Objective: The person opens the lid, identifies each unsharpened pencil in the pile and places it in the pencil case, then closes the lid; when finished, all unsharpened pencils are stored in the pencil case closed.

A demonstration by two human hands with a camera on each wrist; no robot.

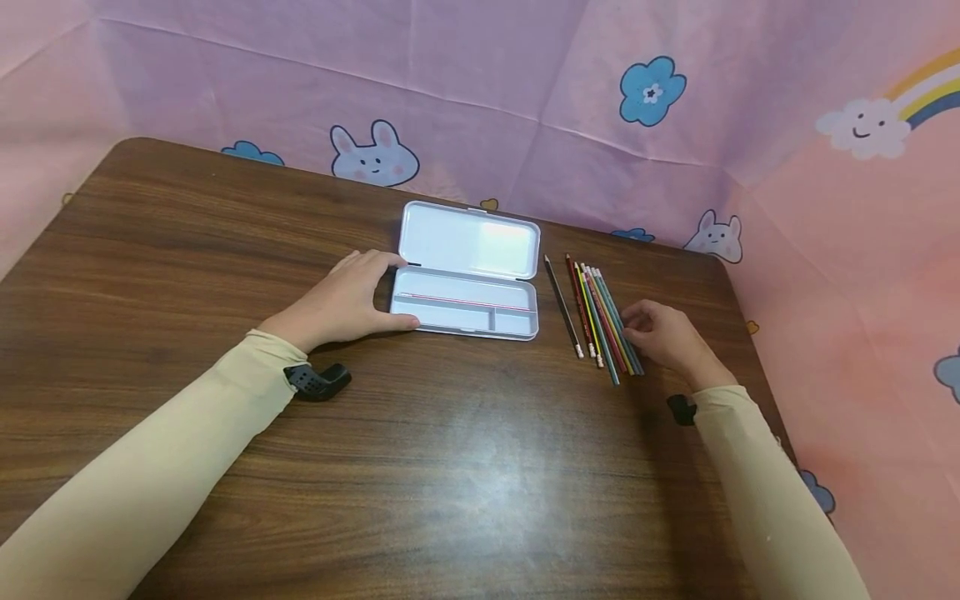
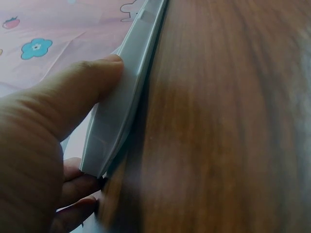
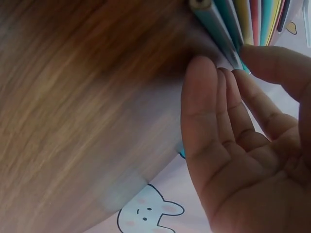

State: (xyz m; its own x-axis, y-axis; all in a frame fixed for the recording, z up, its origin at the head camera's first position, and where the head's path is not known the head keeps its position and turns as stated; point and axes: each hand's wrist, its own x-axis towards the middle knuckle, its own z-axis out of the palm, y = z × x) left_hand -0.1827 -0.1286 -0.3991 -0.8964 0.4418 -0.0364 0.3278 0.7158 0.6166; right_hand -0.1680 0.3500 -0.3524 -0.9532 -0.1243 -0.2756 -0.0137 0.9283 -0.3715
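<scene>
My left hand [image 1: 351, 298] grips the left end of a white pencil case [image 1: 453, 317], thumb on its front wall and the other fingers round the back corner. The case lies with its lid [image 1: 450, 237] folded back. Along its inner divider runs a thin red-and-white strip, perhaps a pencil [image 1: 465, 301]. Right of the case lies a row of several pencils [image 1: 600, 321] in different colours. At the row's right edge is my right hand [image 1: 663, 337]; its thumb and fingertips straddle the outermost blue-green pencil [image 3: 218, 29], apparently touching it, with the fingers fairly straight.
One dark pencil [image 1: 562, 304] lies slightly apart, between case and row. Everything rests on a brown wooden table [image 1: 420, 467]. A pink and purple printed cloth [image 1: 480, 75] hangs along the table's back and right edges.
</scene>
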